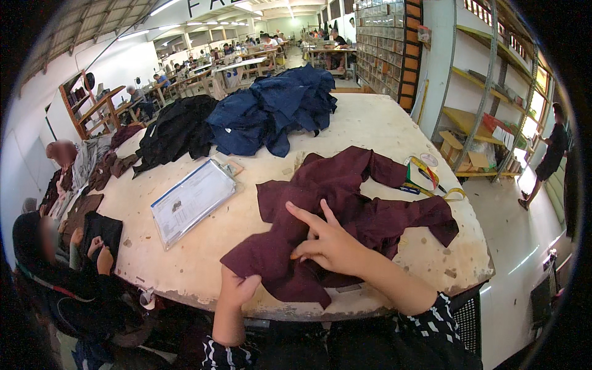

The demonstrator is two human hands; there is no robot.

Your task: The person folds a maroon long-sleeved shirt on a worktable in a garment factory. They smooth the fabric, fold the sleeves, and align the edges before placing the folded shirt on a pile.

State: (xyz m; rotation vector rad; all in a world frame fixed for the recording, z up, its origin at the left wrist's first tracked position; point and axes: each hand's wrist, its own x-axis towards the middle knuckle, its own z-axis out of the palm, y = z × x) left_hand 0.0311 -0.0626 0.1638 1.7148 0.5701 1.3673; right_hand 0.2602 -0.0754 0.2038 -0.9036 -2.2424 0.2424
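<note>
A maroon garment (333,191) lies crumpled across the near part of the table, its sleeves spread toward the right. My left hand (237,288) grips its near left edge, with the thumb on top and the fingers hidden beneath the cloth. Over the middle of the garment, my right hand (330,243) rests with two fingers stretched out and apart. Its other fingers are bent lower down on the fabric, partly hidden. Left of the garment is a clipboard (194,197) with a printed sheet under clear plastic.
Navy garments (271,111) and black garments (176,132) are heaped at the table's (370,117) far side. A tape measure (425,172) and a blue pen (409,189) lie at the right. People handle dark cloth (102,237) along the left edge. Metal shelves (487,92) stand at right.
</note>
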